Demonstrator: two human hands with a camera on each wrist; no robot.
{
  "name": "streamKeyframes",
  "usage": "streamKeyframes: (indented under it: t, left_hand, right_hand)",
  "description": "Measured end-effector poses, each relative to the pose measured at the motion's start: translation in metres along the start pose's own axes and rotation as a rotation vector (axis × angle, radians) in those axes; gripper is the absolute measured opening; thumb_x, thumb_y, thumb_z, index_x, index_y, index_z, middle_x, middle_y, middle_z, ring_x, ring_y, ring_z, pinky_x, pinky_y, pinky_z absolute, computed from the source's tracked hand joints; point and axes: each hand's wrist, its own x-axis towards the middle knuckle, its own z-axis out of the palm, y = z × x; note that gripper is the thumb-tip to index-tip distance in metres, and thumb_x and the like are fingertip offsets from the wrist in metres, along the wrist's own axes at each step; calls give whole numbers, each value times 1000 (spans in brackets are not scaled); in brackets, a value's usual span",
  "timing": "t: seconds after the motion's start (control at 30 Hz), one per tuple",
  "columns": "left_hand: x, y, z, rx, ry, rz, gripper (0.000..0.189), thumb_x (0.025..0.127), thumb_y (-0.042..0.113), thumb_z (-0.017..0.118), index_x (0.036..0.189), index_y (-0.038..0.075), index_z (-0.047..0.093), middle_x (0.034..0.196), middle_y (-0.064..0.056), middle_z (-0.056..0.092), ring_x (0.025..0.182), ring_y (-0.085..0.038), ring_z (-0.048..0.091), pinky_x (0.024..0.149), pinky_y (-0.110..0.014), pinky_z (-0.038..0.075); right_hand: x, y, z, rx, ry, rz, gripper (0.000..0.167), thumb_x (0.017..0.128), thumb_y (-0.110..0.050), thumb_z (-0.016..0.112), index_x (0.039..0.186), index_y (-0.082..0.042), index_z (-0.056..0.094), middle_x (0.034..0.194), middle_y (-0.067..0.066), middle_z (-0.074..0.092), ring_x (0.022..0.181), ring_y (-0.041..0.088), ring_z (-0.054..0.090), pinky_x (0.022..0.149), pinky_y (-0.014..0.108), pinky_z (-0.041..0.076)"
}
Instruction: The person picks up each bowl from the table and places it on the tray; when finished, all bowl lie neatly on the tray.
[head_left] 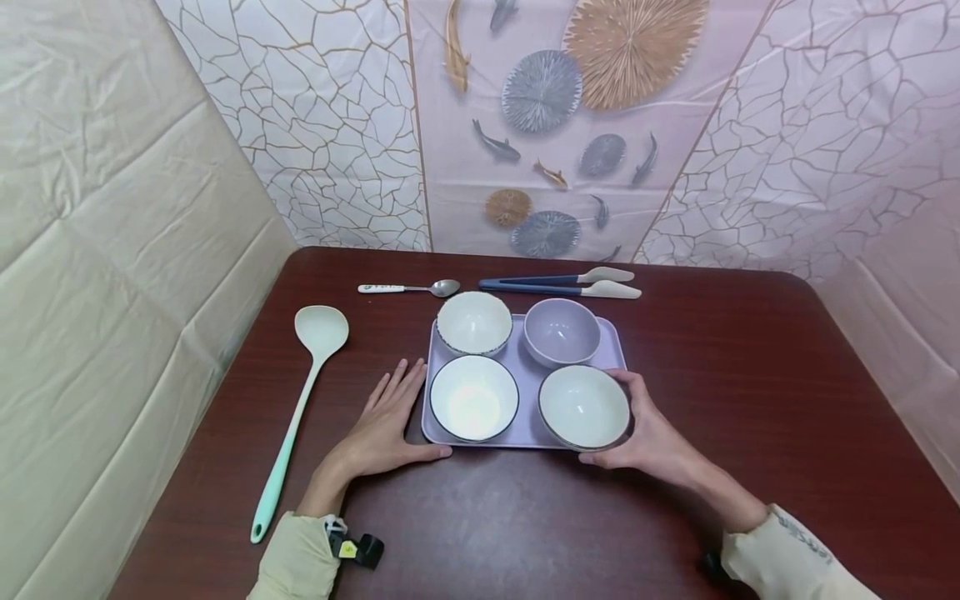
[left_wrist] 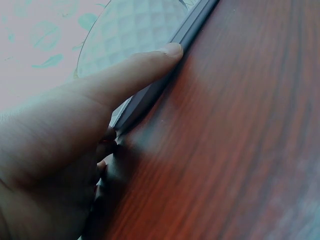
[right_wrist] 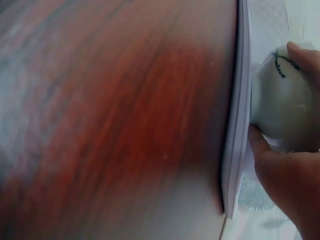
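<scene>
A lilac tray (head_left: 528, 390) holds a white bowl (head_left: 474, 322) at back left, a purple bowl (head_left: 562, 332) at back right, a dark-rimmed white bowl (head_left: 474, 398) at front left and another white bowl (head_left: 584, 407) at front right. My right hand (head_left: 652, 437) grips that front-right bowl from its right side, thumb toward the front; the right wrist view shows green marks on the bowl's wall (right_wrist: 280, 105). Spread out at the tray's front-left corner is my left hand (head_left: 386, 429). Its thumb lies against the tray's edge in the left wrist view, fingers extended along the left side.
A ladle (head_left: 300, 408) with a mint handle lies at the left of the dark wooden table (head_left: 750, 358). Behind the tray are a small spoon (head_left: 420, 288) and blue-handled tongs (head_left: 558, 283). Patterned cloth (head_left: 345, 125) hangs along the back.
</scene>
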Motion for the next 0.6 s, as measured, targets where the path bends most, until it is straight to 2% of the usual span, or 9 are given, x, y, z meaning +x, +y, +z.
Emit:
streamKeyframes:
  t: [0.23,0.6]
  left_hand:
    - [0,0,0,2,-8,-6,123,72,74,70,157,5,14,162,-10,14,149,-29,4,118,-47,5]
    - [1,0,-1,0,-8,-1,124,71,73,70,157,4,14,162,-11,14,148,-30,4,117,-48,5]
  right_hand:
    - [2,0,9,-14,-4,-11,115,55,-22,98,142,-9,24,138,11,41,122,25,43,97,12,31]
    - [7,2,14,3,-3,-22,115,54,-22,99,140,-8,24,137,10,42,122,24,44,98,13,30]
